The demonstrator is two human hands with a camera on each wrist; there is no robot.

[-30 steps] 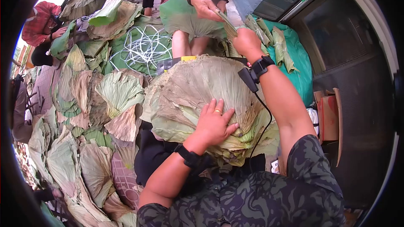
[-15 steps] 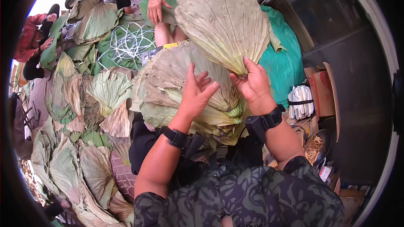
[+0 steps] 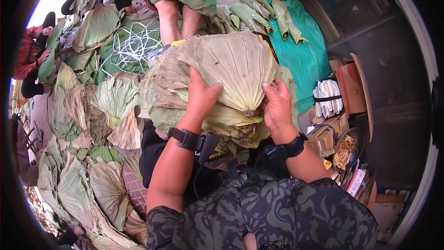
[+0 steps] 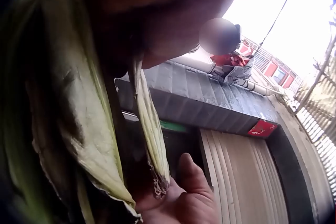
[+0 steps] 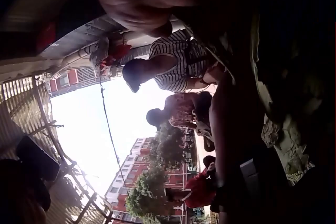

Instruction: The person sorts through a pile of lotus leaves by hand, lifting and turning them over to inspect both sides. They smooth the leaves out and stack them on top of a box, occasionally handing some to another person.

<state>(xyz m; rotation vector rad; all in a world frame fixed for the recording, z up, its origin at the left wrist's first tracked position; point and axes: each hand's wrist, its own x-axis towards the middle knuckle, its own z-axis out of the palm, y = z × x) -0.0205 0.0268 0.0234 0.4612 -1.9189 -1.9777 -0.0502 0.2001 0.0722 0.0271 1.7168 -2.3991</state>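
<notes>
A dried, fan-shaped leaf [image 3: 236, 71] lies over a thick stack of similar leaves [image 3: 169, 99] on the person's lap. The left hand [image 3: 200, 95] holds its left edge, the thumb on top and the other fingers partly hidden. On the other side the right hand [image 3: 278, 104] pinches the right edge near the stem end, thumb uppermost. In the left wrist view, the leaf's narrow stem end [image 4: 157, 174] hangs beside the right hand [image 4: 184, 200]. The right wrist view is dark, with a hand [image 5: 142, 3] along its top.
More leaves [image 3: 108, 185] cover the ground at left, near a tangle of white string [image 3: 134, 48]. Tied leaf bundles [image 3: 282, 18] lie on a green sheet [image 3: 307, 58]. At right are a cardboard box [image 3: 352, 88] and a bowl [image 3: 354, 150]. Another person's legs [image 3: 169, 18] are opposite.
The right hand has drawn a leaf back from the far side and lowered it onto the stack. The left hand has gone from lying on the stack to gripping that leaf's edge.
</notes>
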